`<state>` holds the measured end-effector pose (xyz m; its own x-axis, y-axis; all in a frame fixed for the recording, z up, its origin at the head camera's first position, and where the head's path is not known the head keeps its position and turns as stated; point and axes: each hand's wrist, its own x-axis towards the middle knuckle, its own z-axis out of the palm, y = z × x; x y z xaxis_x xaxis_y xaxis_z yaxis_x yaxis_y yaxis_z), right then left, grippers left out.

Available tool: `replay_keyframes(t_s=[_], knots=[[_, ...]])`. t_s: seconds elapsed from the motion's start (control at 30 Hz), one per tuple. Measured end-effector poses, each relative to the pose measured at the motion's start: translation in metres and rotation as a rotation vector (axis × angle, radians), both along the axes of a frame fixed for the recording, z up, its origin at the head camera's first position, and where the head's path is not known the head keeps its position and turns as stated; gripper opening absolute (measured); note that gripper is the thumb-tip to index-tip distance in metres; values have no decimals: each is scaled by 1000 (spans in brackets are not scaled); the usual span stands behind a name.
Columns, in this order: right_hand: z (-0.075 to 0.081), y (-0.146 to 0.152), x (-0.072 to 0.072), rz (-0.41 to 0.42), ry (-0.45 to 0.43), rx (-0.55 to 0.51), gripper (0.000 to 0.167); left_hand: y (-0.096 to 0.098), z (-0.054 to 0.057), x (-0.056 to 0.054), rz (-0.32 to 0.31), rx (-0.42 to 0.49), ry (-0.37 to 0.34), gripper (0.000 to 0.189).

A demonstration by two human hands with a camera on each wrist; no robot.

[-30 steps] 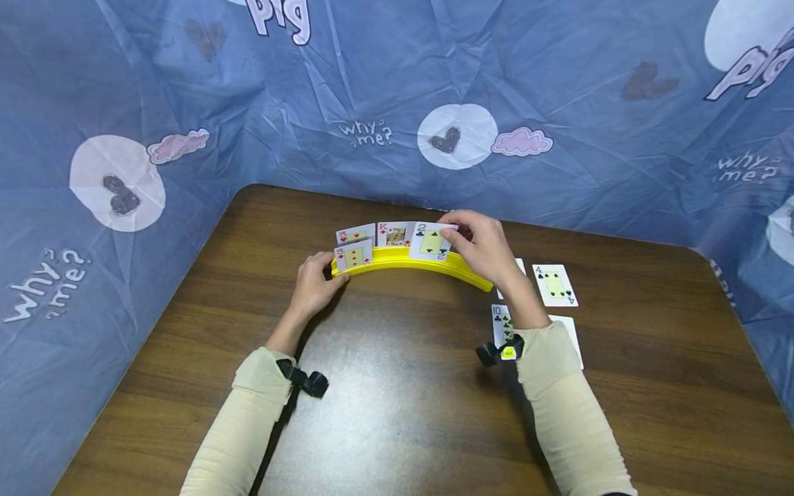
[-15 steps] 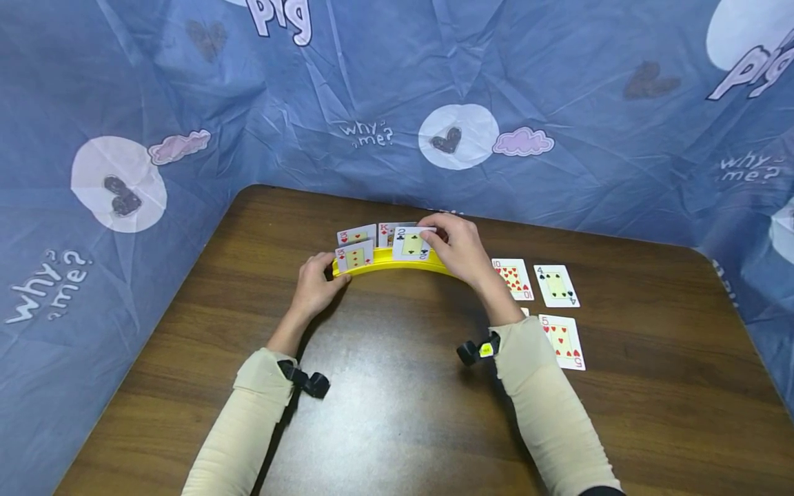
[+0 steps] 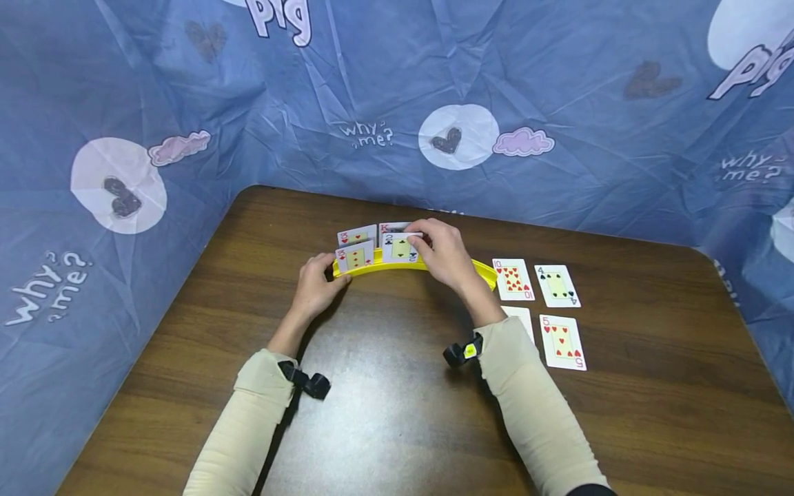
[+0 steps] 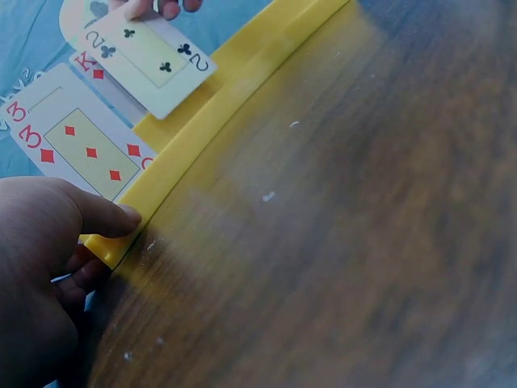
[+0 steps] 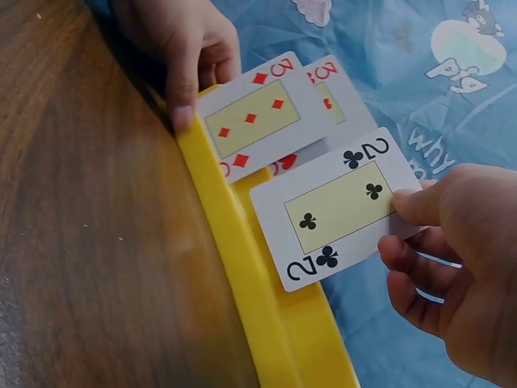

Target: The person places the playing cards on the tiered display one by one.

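— So, judging by the head view, how much has been done?

— Three cards are stood in the yellow holder (image 3: 486,275): the three of diamonds (image 3: 355,257) in front at its left end, the three of hearts (image 3: 357,234) behind it, the king of diamonds (image 3: 389,228) next along the rear row. The two of clubs (image 3: 399,249) is pinched by the right grip (image 3: 442,255), in front of the king; the holder's left end is clamped in the left grip (image 3: 314,282).

— And what is left?

— Presumably the cards laid flat at the right: the ten of hearts (image 3: 513,280), the four of spades (image 3: 557,286), the five of hearts (image 3: 562,342), and a fourth card (image 3: 520,320), partly covered by the right sleeve (image 3: 527,386), its face unreadable.

— Is room left?

— Bare holder is seen towards the right end. Behind it, only a strip of worktop (image 3: 372,427) is left before the cloth (image 3: 372,76).

— What is added by the left wrist view?

— Bare wood is shown along the holder's curved front edge.

— And by the right wrist view?

— A narrow gap between the two of clubs and the three of diamonds. Whether the held card has been seated in a groove cannot be told.
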<state>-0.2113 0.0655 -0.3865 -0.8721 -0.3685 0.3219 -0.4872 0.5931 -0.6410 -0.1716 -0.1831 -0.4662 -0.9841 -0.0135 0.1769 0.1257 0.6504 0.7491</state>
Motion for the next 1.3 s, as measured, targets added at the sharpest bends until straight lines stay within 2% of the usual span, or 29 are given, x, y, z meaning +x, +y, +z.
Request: replay_keyframes(t_s=[0.73, 1.3], knots=[[-16, -10, -2, -27, 36, 30, 16, -1, -3, -2, -8, 11, 13, 30], [-15, -13, -1, -45, 29, 38, 18, -2, -2, -2, -4, -4, 8, 29]])
